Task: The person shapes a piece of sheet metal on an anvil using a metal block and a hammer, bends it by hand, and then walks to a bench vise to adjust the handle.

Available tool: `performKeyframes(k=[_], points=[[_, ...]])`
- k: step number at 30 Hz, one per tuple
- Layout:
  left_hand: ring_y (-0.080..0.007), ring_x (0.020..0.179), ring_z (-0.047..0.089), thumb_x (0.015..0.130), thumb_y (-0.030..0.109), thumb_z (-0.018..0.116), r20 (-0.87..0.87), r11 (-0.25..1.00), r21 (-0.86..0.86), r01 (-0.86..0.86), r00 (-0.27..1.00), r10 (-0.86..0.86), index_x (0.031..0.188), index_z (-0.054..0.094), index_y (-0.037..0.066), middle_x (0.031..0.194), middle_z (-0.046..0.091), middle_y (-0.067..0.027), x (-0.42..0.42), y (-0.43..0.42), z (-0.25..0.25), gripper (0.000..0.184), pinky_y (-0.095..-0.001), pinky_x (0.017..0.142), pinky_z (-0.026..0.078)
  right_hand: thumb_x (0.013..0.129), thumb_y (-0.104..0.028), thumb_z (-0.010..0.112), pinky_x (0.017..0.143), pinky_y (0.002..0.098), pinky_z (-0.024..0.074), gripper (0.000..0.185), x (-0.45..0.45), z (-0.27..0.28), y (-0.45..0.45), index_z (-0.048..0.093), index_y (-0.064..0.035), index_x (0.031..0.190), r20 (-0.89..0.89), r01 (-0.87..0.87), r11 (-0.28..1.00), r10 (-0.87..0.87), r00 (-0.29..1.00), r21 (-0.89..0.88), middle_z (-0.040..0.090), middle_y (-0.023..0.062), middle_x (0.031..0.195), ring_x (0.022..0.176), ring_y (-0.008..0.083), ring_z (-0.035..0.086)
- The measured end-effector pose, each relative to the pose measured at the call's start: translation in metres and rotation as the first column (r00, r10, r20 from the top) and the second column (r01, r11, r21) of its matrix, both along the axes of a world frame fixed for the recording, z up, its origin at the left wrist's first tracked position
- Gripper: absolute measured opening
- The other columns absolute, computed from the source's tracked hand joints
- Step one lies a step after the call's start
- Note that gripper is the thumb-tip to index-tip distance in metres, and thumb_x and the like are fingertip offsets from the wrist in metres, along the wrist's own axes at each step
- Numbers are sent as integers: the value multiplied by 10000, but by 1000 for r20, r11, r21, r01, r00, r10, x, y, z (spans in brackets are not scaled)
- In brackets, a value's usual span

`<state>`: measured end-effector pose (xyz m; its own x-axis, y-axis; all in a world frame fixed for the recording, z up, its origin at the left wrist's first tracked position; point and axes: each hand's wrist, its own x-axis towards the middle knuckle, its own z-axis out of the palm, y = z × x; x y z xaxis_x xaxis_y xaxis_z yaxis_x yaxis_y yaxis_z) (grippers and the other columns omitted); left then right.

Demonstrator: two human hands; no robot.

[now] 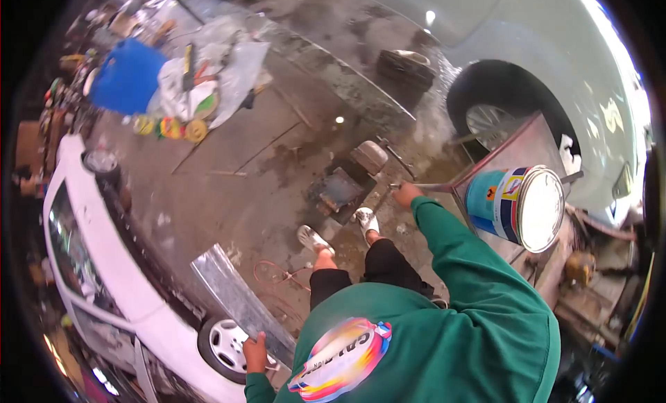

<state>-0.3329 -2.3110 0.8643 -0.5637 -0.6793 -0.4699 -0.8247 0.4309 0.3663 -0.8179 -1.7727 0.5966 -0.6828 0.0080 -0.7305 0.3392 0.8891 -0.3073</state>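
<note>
My left hand (255,353) is at the lower left, its fingers closed at the near end of a long, grey, folded sheet-metal strip (236,292). The strip slants up and away to the left, beside the white car's wheel. Out ahead on the right, my right hand (406,194) is closed, near the corner of a metal stand (499,153). What its fingers hold is too small to tell. On that stand, beyond my green sleeve, a blue-and-white paint can (496,203) shows its pale round top.
A white car (132,278) stands on the left, a pale car (555,49) at the upper right. Ahead of my shoes lies a dark metal block (340,189). A thin red hose (277,270) curls on the floor. A blue drum (128,77) and plastic sheeting (236,77) lie upper left.
</note>
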Motion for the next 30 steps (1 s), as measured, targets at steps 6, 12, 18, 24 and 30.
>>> performKeyframes(k=[6,12,18,24,30], points=[[-227,689,558,963,362,844,550,973,182,-141,835,19,865,647,-29,788,647,-116,-105,-79,-57,449,-447,659,492,970,-398,724,1166,519,503,646,-19,-48,-17,602,-21,1481,15,205,971,-208,978,121,635,290,1468,1365,447,621],[-242,799,675,1019,288,765,510,969,239,63,841,-181,1040,733,-121,900,757,-187,-192,-147,-107,411,-437,763,532,963,-385,774,1166,517,507,648,-65,-134,-18,598,-9,1461,-141,356,904,-331,933,235,637,285,1434,1384,427,605],[-250,860,694,1028,262,747,403,953,220,209,870,-283,1087,737,-119,958,777,-203,-229,-164,-150,386,-434,815,530,948,-575,733,1141,498,514,694,-103,-246,21,654,-85,1434,-59,293,936,-287,956,195,697,201,1426,1309,407,658],[-348,891,765,1031,257,742,538,893,249,375,713,-449,1067,763,-98,965,793,-262,-253,-145,-184,358,-454,845,557,1019,-569,606,1082,505,536,587,-106,-214,9,748,-57,1267,-100,311,934,-297,950,177,738,213,1328,1259,409,681],[-427,900,773,1004,354,763,460,890,247,383,762,-456,1061,780,-72,931,783,-280,-267,-125,-209,430,-499,841,558,1055,-567,574,1032,523,566,557,-105,-181,-7,762,-74,1233,-109,269,924,-248,963,272,760,205,1279,1228,400,707]])
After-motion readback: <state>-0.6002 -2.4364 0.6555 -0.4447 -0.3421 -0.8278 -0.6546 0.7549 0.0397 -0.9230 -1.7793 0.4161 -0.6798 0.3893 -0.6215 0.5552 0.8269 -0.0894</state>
